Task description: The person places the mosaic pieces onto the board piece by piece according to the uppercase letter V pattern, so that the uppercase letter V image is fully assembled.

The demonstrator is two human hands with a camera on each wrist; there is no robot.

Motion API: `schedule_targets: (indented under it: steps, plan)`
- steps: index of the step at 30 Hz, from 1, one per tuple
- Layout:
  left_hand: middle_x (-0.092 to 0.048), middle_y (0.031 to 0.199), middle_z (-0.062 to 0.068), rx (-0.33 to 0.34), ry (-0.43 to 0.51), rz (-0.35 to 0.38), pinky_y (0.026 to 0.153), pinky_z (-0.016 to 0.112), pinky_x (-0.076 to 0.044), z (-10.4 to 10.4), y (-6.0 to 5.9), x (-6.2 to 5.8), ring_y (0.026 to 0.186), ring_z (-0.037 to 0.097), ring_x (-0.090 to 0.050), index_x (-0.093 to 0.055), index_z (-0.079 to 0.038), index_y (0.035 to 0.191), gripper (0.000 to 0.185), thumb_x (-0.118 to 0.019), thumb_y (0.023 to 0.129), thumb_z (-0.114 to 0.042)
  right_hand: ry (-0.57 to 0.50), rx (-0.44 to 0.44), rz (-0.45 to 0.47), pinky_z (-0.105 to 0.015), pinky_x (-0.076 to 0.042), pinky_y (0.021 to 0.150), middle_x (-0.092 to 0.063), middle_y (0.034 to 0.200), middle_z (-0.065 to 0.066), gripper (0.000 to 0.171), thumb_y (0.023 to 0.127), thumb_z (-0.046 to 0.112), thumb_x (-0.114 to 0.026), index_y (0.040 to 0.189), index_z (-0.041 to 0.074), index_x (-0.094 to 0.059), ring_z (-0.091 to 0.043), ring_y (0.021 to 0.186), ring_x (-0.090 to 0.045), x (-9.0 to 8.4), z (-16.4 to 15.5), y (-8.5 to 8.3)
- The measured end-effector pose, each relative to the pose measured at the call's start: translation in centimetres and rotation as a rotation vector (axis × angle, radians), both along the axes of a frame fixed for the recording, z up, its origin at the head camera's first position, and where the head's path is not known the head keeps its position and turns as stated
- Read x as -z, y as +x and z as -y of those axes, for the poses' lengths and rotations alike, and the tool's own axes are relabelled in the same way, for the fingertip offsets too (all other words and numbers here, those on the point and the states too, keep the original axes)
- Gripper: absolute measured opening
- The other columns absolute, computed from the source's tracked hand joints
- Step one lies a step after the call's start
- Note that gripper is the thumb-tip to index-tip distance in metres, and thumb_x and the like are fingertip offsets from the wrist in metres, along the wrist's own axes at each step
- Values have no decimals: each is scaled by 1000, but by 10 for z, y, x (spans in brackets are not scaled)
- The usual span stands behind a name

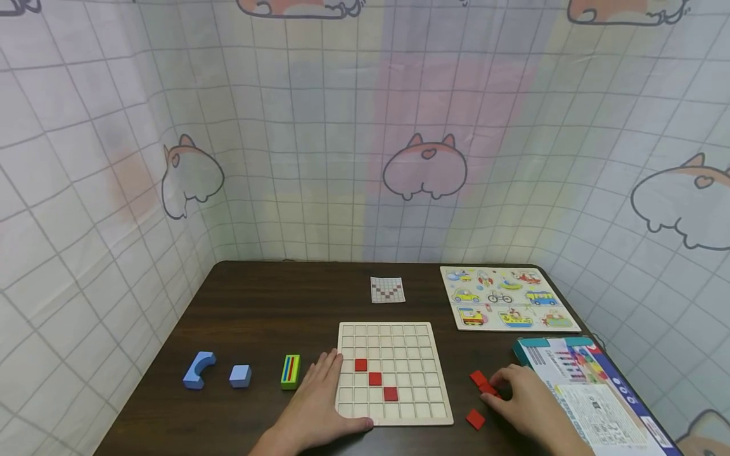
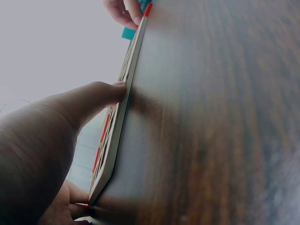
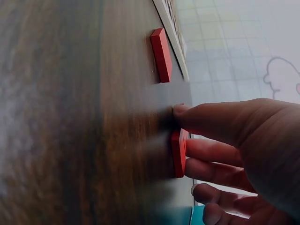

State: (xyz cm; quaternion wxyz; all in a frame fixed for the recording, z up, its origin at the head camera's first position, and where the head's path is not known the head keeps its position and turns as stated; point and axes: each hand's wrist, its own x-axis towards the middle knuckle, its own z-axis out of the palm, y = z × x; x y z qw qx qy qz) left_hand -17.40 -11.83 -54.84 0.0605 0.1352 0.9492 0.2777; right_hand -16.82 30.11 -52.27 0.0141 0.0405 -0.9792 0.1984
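Note:
My left hand (image 1: 316,405) lies along the left edge of a pale wooden grid board (image 1: 413,408), fingers extended beside it. Its thumb touches the board's front edge, also seen in the left wrist view. Three red square tiles (image 1: 374,379) sit in the board's cells in a diagonal. To the right, my right hand (image 1: 521,399) has its thumb and fingers around a loose red tile (image 3: 178,152) low at the table, partly hidden by them. Another loose red tile (image 1: 476,377) lies just beyond the fingertips, and a separate one (image 1: 475,418) lies nearer the front.
A small printed pattern card (image 1: 388,290) lies behind the board. At the right are a vehicle picture board (image 1: 510,297) and a flat box (image 1: 599,399) under my right forearm. A blue arch block (image 1: 199,370), a blue cube (image 1: 240,376) and a green striped block (image 1: 290,372) stand left.

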Motion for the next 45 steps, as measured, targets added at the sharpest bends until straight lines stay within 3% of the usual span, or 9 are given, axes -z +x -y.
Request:
schedule_targets:
  steps: [11, 18, 26, 32, 38, 45]
  plan:
    - [-27, 184, 18, 5, 6, 1, 138, 67, -24, -1, 1, 0, 172, 43, -23, -29, -3, 175, 147, -81, 69, -91, 0, 16, 34, -40, -59, 83, -74, 97, 6, 19, 88, 32, -94, 96, 22, -80, -12, 92, -63, 2, 1, -2]
    - [-28, 184, 18, 6, 4, -9, 137, 67, -25, -2, 1, 0, 172, 42, -23, -29, -4, 175, 148, -81, 68, -91, -2, 33, 9, -35, -51, 74, -71, 95, 6, 21, 87, 34, -94, 99, 24, -80, -14, 87, -56, -2, 3, -1]
    - [-28, 184, 18, 12, 6, -4, 137, 67, -25, -2, 0, 0, 172, 42, -23, -29, -4, 175, 147, -82, 68, -90, -54, -45, -98, -29, -55, 79, -71, 96, 16, 19, 88, 28, -94, 100, 29, -80, -7, 94, -59, 0, 11, 0]
    - [-27, 184, 18, 14, 3, -3, 138, 67, -25, -2, 0, 0, 172, 42, -23, -29, -3, 175, 148, -81, 68, -91, -90, -93, -175, -26, -53, 77, -67, 95, 18, 21, 89, 28, -95, 102, 33, -80, -7, 93, -59, 3, 20, -2]
    - [-27, 184, 17, 10, -3, 18, 137, 68, -24, -2, -1, 1, 172, 42, -23, -28, -4, 175, 148, -81, 68, -91, -132, -138, -203, -23, -50, 75, -65, 94, 15, 20, 92, 28, -94, 104, 35, -80, -7, 90, -56, 2, 32, -8]
    - [-26, 185, 17, 3, -7, 16, 138, 68, -24, -1, -1, 0, 172, 42, -22, -28, -4, 175, 149, -80, 67, -92, -138, -179, -208, -23, -52, 78, -70, 101, 24, 22, 92, 26, -93, 107, 36, -80, -9, 94, -58, 2, 45, -16]
